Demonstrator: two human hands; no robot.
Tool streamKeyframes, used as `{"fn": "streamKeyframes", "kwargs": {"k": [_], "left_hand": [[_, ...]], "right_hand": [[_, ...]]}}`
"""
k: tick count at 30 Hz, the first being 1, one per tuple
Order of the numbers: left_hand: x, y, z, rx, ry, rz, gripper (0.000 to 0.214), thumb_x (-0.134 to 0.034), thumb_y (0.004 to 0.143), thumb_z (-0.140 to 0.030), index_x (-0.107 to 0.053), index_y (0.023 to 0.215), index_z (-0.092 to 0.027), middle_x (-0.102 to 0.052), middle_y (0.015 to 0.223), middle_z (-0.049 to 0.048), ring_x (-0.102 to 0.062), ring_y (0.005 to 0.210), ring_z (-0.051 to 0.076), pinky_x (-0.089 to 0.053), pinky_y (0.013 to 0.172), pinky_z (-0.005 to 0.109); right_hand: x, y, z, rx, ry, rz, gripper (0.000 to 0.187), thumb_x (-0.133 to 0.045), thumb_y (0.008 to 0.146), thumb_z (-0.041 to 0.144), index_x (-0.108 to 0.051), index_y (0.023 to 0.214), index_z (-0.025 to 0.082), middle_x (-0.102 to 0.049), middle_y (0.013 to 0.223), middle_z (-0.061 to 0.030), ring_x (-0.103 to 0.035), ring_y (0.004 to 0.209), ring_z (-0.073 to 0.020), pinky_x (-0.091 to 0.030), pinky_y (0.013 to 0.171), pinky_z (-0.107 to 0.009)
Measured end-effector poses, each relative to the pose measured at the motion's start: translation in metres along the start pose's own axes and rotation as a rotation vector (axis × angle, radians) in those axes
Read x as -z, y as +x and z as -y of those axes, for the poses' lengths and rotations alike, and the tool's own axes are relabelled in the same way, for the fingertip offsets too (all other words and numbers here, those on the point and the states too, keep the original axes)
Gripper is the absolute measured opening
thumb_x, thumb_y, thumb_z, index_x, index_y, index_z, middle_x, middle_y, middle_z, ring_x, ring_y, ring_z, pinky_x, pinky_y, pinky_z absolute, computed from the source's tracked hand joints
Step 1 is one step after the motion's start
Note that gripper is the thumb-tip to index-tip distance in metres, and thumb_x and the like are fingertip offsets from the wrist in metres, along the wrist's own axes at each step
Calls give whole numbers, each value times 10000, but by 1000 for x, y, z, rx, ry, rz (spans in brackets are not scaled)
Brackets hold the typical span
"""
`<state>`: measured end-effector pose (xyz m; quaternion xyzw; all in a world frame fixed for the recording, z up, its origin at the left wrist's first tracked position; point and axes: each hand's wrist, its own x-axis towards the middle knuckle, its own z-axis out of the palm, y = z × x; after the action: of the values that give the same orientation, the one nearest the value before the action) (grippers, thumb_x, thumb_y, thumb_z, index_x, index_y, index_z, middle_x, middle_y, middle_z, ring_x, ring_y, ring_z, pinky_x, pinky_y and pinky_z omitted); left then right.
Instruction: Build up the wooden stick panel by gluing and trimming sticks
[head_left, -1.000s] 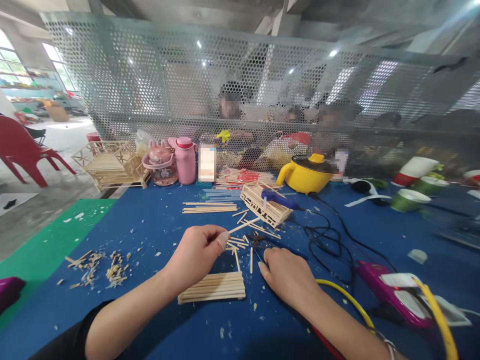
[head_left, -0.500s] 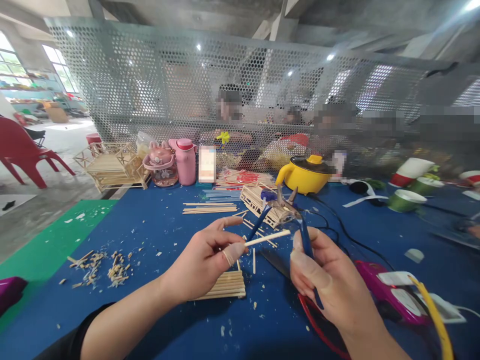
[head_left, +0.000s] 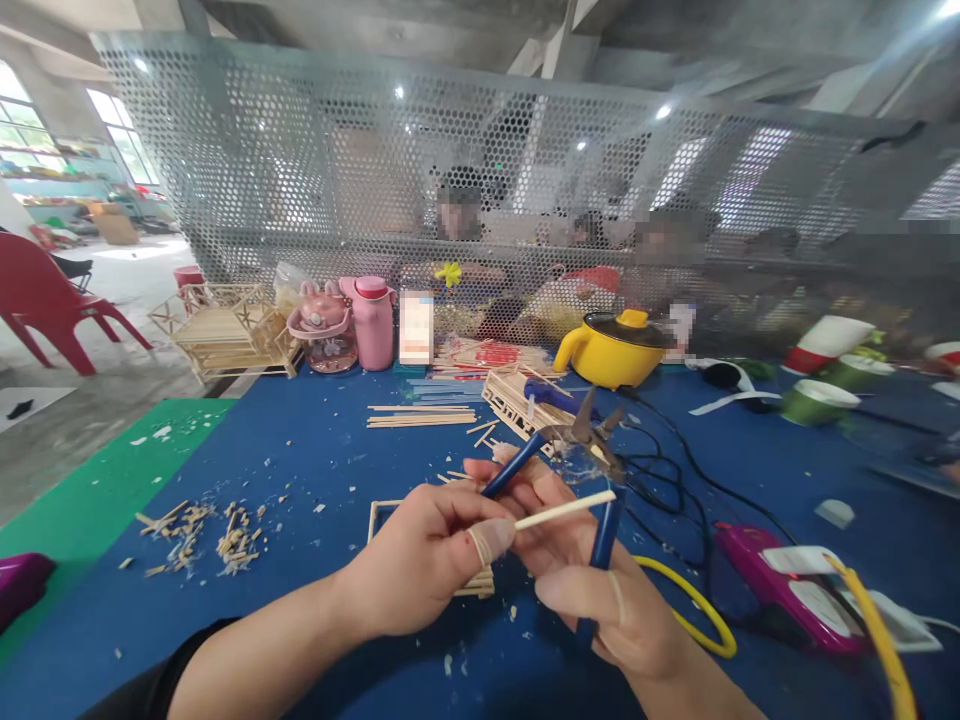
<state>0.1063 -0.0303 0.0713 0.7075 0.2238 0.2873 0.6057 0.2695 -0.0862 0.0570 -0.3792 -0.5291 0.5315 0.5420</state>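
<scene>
Between thumb and fingers, my left hand pinches a thin wooden stick that points to the right. My right hand grips blue-handled cutting pliers, whose two handles are spread apart with the metal jaws upward. The stick's free end lies by the right handle, below the jaws. My right fingers reach behind the stick, close to my left hand. Partly hidden under my left hand is a small frame of wooden sticks on the blue table.
Behind the pliers lie a blue glue gun and a small stick structure. Loose sticks lie further left. Wood scraps are at left, a purple power strip at right. A yellow pot and pink bottle stand behind.
My right hand has moved left towards my left hand, and the pliers' handles have spread. The stick has shifted slightly right and down. A yellow loop now shows on the table beside my right hand.
</scene>
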Motion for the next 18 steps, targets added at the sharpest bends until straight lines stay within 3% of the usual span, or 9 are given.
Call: {"fn": "streamKeyframes", "kwargs": {"k": [3,6,9,13,18], "left_hand": [[1,0,0,28,20,-90,327,-532,868,-405,-689,731,-153,-613,752,49,-476,639,125,-385,556,232],[9,4,1,97,66,-277,332,-530,857,-431,-692,777,-153,-625,740,48,-435,552,106,-352,493,228],[17,9,5,129,196,-426,335,-505,851,-434,-691,838,-156,-543,599,-11,-368,496,93,-312,457,215],[16,13,12,48,336,-453,349,-469,860,-415,-645,699,-161,-569,645,-4,-450,608,120,-372,536,214],[8,11,15,41,352,-417,369,-454,874,-427,-596,659,-162,-525,618,-16,-432,601,118,-366,545,216]], "right_hand": [[5,-1,9,45,-121,-46,728,-501,610,156,-418,1317,306,-553,1316,-49,-488,1255,-250,-407,1015,-467],[24,-8,14,123,-234,-158,790,-466,639,210,-289,1403,309,-515,1359,-64,-472,1274,-270,-421,1008,-496],[42,-23,9,16,-587,-224,783,-449,707,158,-229,1437,338,-427,1447,-43,-412,1323,-264,-347,1070,-517],[40,-38,0,-186,-1081,-154,820,-450,688,63,-270,1439,335,-360,1496,-35,-320,1373,-278,-288,1101,-535],[25,-33,-4,-200,-1177,-74,835,-430,707,41,-213,1456,343,-323,1511,-55,-281,1388,-274,-357,1071,-518]]}}
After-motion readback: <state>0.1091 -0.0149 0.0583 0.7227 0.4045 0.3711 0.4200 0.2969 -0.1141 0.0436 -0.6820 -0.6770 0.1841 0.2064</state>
